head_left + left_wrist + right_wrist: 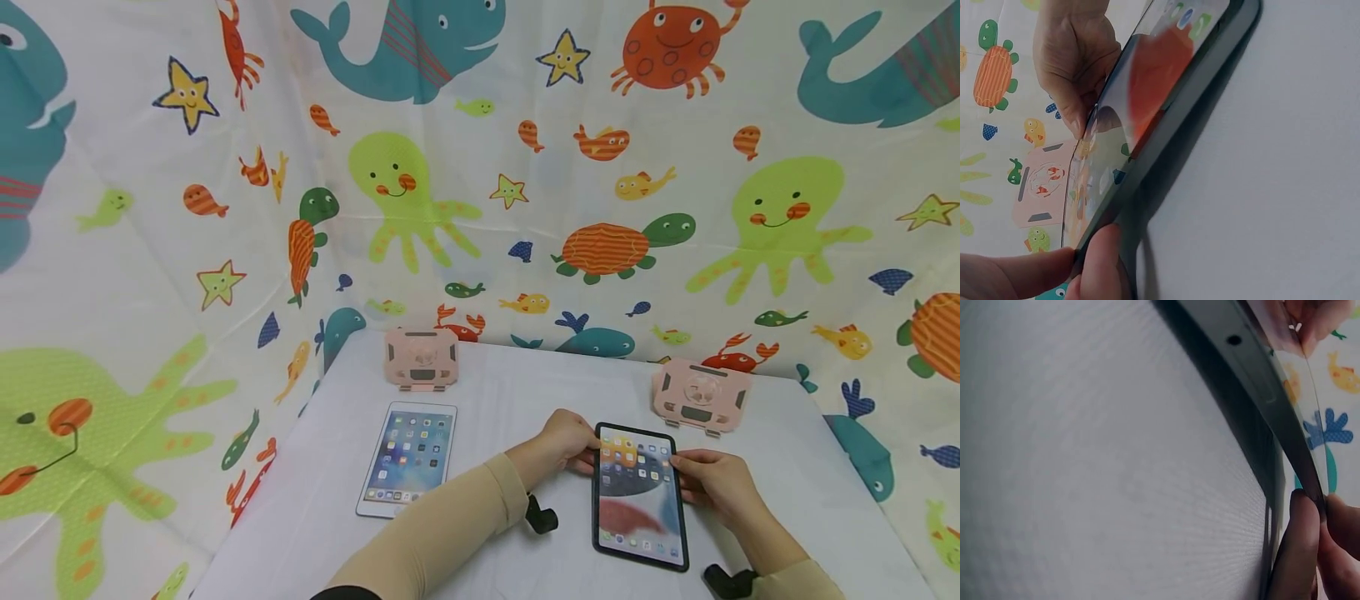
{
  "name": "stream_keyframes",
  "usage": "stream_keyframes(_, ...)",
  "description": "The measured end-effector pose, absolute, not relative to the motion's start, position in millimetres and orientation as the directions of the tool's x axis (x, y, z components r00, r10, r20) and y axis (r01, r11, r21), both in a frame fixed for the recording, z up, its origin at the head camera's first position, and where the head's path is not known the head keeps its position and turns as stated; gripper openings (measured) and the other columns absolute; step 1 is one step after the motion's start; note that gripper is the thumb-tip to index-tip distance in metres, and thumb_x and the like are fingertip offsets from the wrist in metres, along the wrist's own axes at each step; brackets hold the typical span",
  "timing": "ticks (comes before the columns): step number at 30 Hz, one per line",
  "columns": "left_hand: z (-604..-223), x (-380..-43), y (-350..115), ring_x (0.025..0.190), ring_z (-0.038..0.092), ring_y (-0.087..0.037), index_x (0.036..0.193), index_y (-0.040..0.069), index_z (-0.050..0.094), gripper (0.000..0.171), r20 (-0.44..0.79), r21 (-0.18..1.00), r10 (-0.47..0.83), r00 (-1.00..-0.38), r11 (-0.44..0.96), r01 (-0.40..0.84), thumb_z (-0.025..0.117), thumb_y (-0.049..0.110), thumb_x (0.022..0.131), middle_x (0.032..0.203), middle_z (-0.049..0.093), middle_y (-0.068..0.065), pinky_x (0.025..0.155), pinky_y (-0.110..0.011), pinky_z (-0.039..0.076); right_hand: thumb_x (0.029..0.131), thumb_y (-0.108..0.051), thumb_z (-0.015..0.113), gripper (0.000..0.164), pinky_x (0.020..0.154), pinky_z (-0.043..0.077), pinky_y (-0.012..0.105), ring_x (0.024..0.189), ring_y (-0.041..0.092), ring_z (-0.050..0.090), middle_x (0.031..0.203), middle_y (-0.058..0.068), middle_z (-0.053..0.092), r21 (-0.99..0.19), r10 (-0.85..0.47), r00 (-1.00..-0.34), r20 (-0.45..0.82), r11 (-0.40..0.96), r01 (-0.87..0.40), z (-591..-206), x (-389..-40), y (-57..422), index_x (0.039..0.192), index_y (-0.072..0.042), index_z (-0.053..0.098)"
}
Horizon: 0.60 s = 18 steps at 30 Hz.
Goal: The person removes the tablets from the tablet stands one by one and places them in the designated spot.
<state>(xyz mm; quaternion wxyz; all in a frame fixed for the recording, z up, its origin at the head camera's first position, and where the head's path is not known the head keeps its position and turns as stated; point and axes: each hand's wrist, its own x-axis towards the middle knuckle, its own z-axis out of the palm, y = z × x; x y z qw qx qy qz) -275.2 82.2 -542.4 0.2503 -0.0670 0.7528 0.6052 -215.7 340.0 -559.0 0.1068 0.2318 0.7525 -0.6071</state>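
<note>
A tablet [641,500] with a lit screen and dark edges is tilted between the two hands. My left hand [567,442] pinches its left edge near the upper corner. On the opposite side, my right hand [716,483] grips the right edge a bit lower, thumb at the front. In the left wrist view, a thumb and finger [1100,253] press together on the dark rim, and the glossy screen [1147,81] shows reflections. The right wrist view has fingertips [1300,531] pinching the thin edge, with a shadow on the white surface below.
A white tablet [412,454], also lit, lies to the left, partly behind my left sleeve [442,533]. Two pink cases [422,358] [702,396] stand at the back of the white table [525,383]. A sea-animal curtain [465,233] hangs behind and at the left.
</note>
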Motion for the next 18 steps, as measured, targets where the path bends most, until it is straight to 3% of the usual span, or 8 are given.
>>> stream_keyframes(12, -546.4, -276.8, 81.8, 0.059, 0.068, -0.013, 0.085, 0.004, 0.074, 0.01, -0.462, 0.879, 0.195, -0.865, 0.23, -0.417, 0.078, 0.0, 0.094, 0.074, 0.073, -0.009, 0.064, -0.037, 0.068, 0.1, -0.01, 0.075, 0.017, 0.065, 0.067, 0.032, 0.07, 0.012, 0.072, 0.082, -0.005, 0.077, -0.878, 0.173, -0.883, -0.437, 0.132, 0.46, -554.0, -213.9, 343.2, 0.116, -0.003, 0.078)
stream_keyframes(18, -542.8, -275.4, 80.2, 0.059, 0.068, -0.014, 0.085, 0.004, 0.072, 0.011, -0.468, 0.872, 0.176, -0.866, 0.25, -0.421, 0.078, 0.002, 0.094, 0.075, 0.073, -0.011, 0.064, -0.035, 0.068, 0.1, -0.011, 0.075, 0.03, 0.069, 0.068, 0.034, 0.073, 0.014, 0.075, 0.085, -0.003, 0.078, -0.875, 0.153, -0.879, -0.452, 0.116, 0.47, -551.0, -212.4, 345.8, 0.127, 0.003, 0.071)
